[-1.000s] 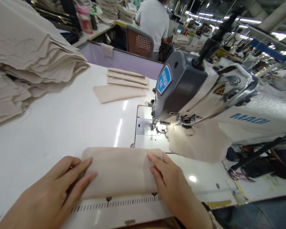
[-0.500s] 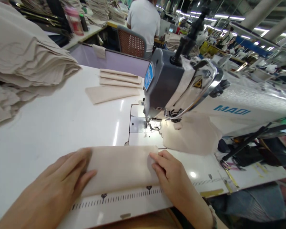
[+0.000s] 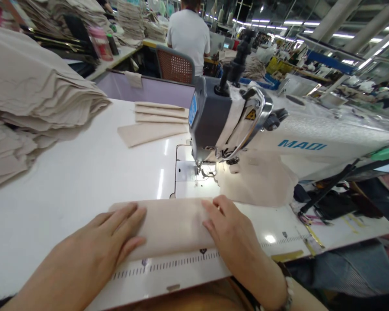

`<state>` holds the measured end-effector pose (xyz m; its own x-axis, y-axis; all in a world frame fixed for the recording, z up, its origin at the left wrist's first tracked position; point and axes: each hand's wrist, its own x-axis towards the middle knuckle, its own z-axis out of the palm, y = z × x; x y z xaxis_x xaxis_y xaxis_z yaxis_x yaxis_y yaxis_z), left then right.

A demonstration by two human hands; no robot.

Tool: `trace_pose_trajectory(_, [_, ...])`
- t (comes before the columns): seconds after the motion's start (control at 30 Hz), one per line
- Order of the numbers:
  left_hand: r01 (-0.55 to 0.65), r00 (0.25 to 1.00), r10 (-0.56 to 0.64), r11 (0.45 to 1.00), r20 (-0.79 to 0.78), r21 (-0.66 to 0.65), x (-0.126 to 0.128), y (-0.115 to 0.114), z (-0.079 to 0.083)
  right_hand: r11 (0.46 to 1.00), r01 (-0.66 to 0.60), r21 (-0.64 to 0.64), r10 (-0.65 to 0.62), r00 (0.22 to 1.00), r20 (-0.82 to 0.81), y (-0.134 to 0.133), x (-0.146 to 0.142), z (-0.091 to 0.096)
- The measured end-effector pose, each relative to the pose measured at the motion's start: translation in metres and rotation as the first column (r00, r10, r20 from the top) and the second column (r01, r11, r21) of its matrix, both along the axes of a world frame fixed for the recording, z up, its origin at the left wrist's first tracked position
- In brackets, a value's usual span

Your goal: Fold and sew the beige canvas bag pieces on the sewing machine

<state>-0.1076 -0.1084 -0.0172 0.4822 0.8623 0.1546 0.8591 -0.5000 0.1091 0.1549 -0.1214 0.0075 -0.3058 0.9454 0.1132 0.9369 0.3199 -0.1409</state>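
A folded beige fabric piece (image 3: 175, 224) lies flat on the white table (image 3: 84, 181) just above a printed ruler strip (image 3: 181, 261). My left hand (image 3: 106, 242) presses flat on its left end, fingers spread. My right hand (image 3: 230, 229) presses on its right end, fingertips on the cloth. Beyond the piece stands the sewing machine (image 3: 233, 121), its presser foot (image 3: 205, 168) lit over the needle plate. Another beige fabric piece (image 3: 256, 181) lies under the machine arm.
A tall stack of beige cloth (image 3: 29, 108) fills the left of the table. Several folded beige pieces (image 3: 155, 121) lie at the back. A person in a white shirt (image 3: 188, 39) sits beyond on a chair (image 3: 175, 65). Tools (image 3: 330, 207) lie at the right edge.
My left hand has slid further onto the cloth's left end. My right hand has moved up along the right end. The camera has shifted, so the machine sits further left.
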Motion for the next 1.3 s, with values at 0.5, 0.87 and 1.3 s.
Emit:
trace_pose_trajectory(0.5, [0.244,0.967,-0.223,0.950,-0.123,0.193,0.041,-0.004,-0.003,0.945,-0.309,0.104,0.314,0.949,-0.040,-0.002,-0.039,-0.027])
trace_pose_trajectory(0.87, [0.161,0.974,-0.120,0.964,-0.192,0.213,0.032,-0.005,-0.018,0.952,-0.303,-0.047,0.298,0.950,-0.094,0.001,-0.034,-0.030])
trace_pose_trajectory(1.3, [0.005,0.994,0.027,0.958,-0.110,0.286,-0.023,-0.018,-0.018,0.955,-0.279,-0.100,0.268,0.958,-0.105,0.001,-0.033,-0.031])
